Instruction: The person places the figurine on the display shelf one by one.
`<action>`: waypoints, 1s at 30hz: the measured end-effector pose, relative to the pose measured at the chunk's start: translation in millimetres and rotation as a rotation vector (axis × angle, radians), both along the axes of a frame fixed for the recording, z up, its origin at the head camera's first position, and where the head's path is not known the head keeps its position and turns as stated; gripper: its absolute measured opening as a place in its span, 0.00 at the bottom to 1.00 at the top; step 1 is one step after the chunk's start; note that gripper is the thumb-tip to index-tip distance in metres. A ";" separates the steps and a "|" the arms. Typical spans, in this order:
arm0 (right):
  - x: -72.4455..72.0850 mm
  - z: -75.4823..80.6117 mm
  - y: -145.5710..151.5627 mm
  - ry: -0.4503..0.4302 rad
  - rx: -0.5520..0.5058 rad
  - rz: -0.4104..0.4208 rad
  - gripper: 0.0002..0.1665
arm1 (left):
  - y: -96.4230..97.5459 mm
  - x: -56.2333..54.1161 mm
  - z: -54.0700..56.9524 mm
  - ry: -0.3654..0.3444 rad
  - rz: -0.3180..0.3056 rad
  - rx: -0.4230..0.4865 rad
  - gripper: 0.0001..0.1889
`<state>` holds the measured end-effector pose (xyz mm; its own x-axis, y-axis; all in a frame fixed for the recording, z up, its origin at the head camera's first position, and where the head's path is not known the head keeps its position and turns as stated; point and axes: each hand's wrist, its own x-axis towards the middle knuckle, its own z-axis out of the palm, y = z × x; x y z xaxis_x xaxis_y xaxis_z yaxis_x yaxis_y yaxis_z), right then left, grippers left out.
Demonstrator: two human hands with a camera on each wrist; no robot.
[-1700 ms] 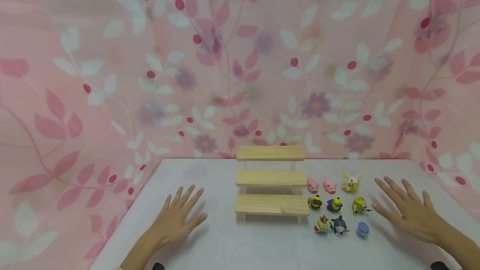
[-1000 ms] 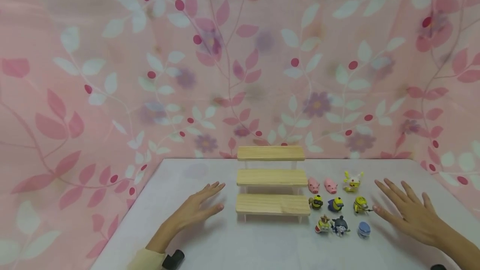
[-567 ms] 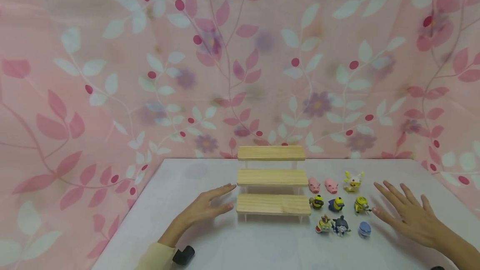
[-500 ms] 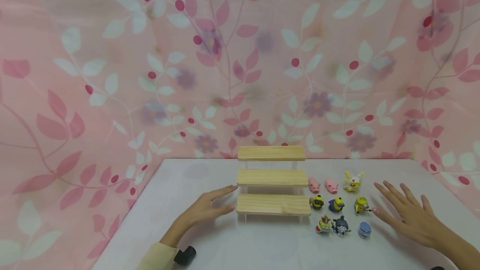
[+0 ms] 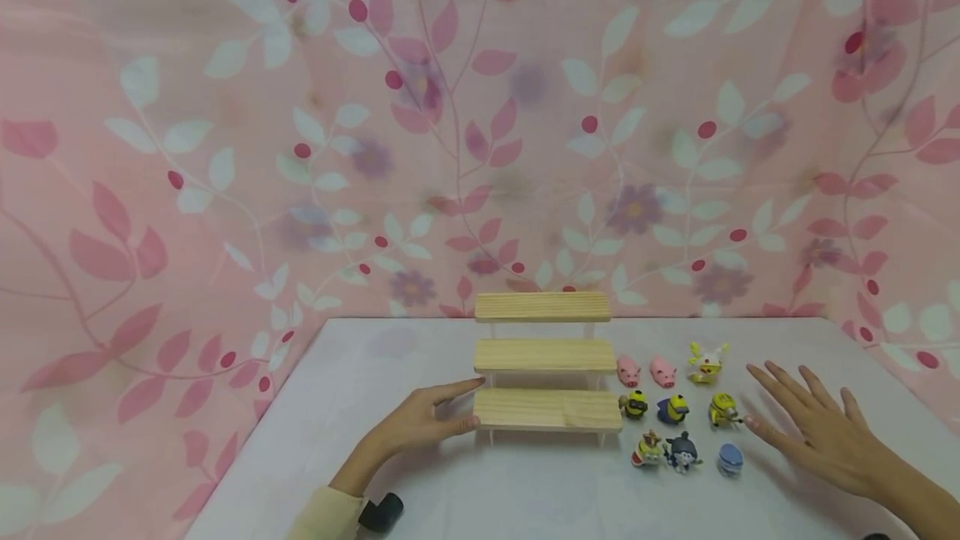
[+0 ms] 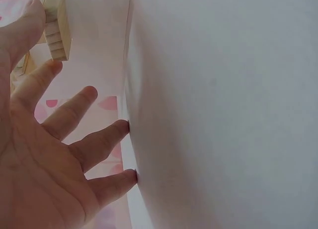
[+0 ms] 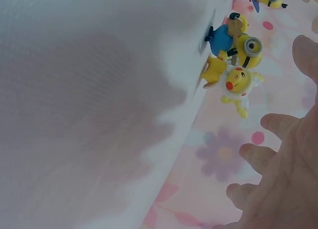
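A three-tier wooden display stand (image 5: 547, 409) with clear legs stands mid-table. My left hand (image 5: 411, 423) is at the left end of its lowest board, thumb near the front corner and index finger behind. In the left wrist view, the thumb and index fingertip appear to touch the board end (image 6: 57, 35); the other fingers spread out straight. My right hand (image 5: 821, 440) hovers spread and holding nothing, right of several small figures. Nearest to it are a yellow figure with a guitar (image 5: 723, 411), a white-and-yellow eared figure (image 5: 706, 363) and a blue round piece (image 5: 730, 459).
Two pink pigs (image 5: 662, 372), a caped yellow figure (image 5: 672, 409), a goggled one (image 5: 633, 405), a dark-haired figure (image 5: 681, 452) and a small red-and-yellow figure (image 5: 647, 448) stand close to the stand's right side. A pink floral cloth (image 5: 480, 148) hangs behind the white table (image 5: 525, 490).
My left hand has moved right from open table to the left end of the stand's lowest board, turning to point its fingers at it. The right hand and figures stay about where they were.
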<state>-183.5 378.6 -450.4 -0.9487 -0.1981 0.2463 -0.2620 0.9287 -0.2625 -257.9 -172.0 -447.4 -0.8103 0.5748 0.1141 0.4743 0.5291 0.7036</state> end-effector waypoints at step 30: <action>26.0 39.1 -23.4 -0.134 0.103 -0.118 0.43 | 0.1 -2.7 0.5 0.078 -0.047 0.021 0.33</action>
